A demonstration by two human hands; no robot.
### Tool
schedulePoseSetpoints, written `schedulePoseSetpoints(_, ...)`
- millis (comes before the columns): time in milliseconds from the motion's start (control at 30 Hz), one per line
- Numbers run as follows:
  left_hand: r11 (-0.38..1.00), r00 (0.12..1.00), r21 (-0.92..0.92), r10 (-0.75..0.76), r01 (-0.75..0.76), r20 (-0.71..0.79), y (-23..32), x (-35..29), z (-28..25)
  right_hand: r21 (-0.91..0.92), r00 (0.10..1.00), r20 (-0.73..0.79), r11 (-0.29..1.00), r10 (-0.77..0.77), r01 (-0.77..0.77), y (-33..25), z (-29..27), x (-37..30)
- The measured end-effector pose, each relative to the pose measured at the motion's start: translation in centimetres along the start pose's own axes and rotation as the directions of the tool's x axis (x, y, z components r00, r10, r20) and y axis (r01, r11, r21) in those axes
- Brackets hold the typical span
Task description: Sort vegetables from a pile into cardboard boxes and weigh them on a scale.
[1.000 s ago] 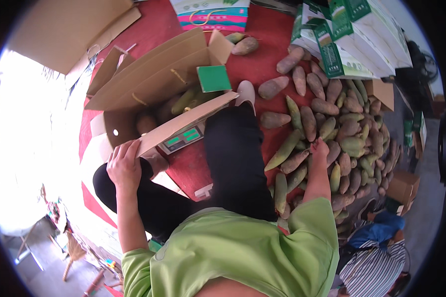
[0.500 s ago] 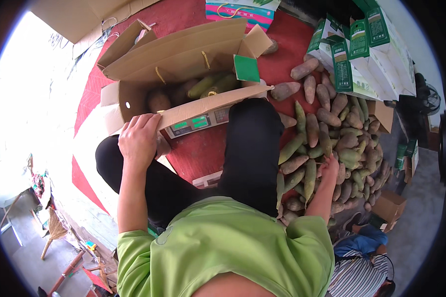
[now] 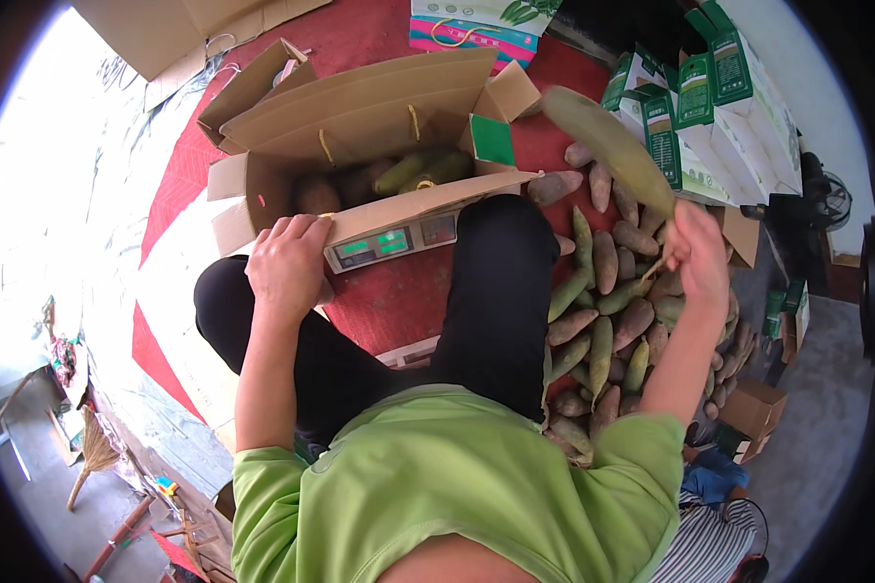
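My right hand [image 3: 695,248], lifted above the pile, is closed around the end of a long, dull green radish [image 3: 608,141], which slants up to the left. Beneath it lies a large pile of green and pinkish-brown radishes [image 3: 601,340]. My left hand [image 3: 287,262] grips the front flap of an open brown cardboard box [image 3: 360,102] at its near left corner. Several radishes [image 3: 413,175] lie inside the box, partly hidden by the flap. Below the flap shows a scale [image 3: 374,246] with lit green displays.
My knees flank the scale on a red mat [image 3: 384,316]. Green and white cartons [image 3: 739,117] stand at the far right, beside a black fan [image 3: 826,194]. A pink and blue box [image 3: 476,34] sits beyond the open one. Another person in stripes [image 3: 705,544] is at lower right.
My right hand has risen from the pile and moved outward, bringing up the long radish. My left hand stays on the box flap, and the view has shifted slightly.
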State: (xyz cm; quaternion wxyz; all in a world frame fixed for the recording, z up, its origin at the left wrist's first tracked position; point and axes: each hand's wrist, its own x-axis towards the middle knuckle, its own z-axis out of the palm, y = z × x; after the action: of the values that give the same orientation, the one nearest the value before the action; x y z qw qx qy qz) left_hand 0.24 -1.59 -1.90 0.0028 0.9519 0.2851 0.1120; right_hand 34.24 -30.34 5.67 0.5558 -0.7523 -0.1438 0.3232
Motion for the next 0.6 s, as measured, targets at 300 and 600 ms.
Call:
schedulePoseSetpoints(300, 1.000, 0.999, 0.012, -0.001, 0.001, 0.047, 0.2, 0.1, 0.0, -0.179, 0.739, 0.654, 0.982, 0.158, -0.052, -5.6, 15.1, 9.1)
schedulePoseSetpoints(600, 1.000, 1.000, 0.019, 0.001, -0.002, 0.016, -0.1, 0.0, 0.3, -0.168, 0.889, 0.416, 0.944, -0.193, 0.284, -3.8, 17.0, 10.7)
